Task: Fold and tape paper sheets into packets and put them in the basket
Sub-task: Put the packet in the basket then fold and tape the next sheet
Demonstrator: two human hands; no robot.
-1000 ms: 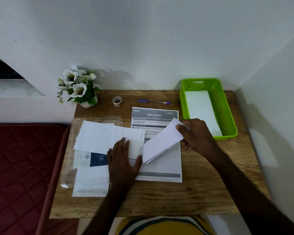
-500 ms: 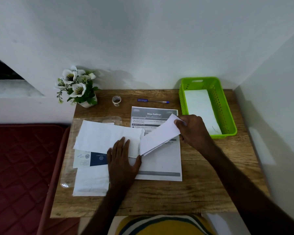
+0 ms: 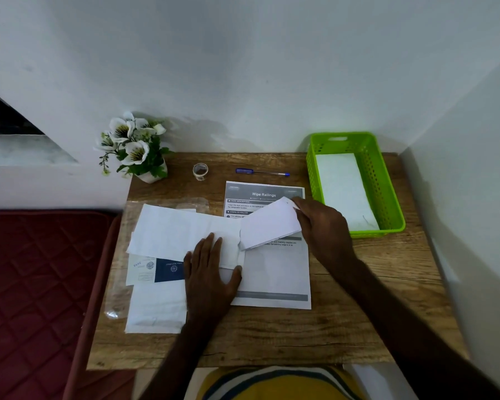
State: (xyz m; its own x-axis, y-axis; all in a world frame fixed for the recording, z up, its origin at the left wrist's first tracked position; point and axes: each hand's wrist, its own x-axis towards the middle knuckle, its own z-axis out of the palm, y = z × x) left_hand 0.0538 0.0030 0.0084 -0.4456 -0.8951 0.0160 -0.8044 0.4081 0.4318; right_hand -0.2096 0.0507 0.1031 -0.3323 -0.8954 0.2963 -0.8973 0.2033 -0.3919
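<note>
Pressing flat on the paper, the left hand (image 3: 211, 272) lies palm down with its fingers spread a little and the thumb out to the right, pinning the long white sheet (image 3: 182, 233) to the wooden table (image 3: 358, 298). Over on the other side, the right hand (image 3: 321, 226) is curled, pinching the far right end of that same sheet between thumb and fingertips. That end, the flap (image 3: 269, 223), is lifted off the table and tilted up toward the left, so the sheet bends at a crease just right of the left hand's fingertips. Under the raised flap lies a printed page (image 3: 274, 272) headed "Wipe Railings", flat on the table. More white paper sits beneath the left wrist, and a small dark blue card (image 3: 168, 269) peeks out just left of that hand. Up at the right rear corner stands the green basket (image 3: 387, 186), well clear of both hands, with one white folded packet (image 3: 344, 189) lying flat inside it. Along the back edge there's a blue pen (image 3: 261, 172), a small roll of tape (image 3: 200, 170) to its left, and a pot of white flowers (image 3: 133, 145) at the left rear corner.
</note>
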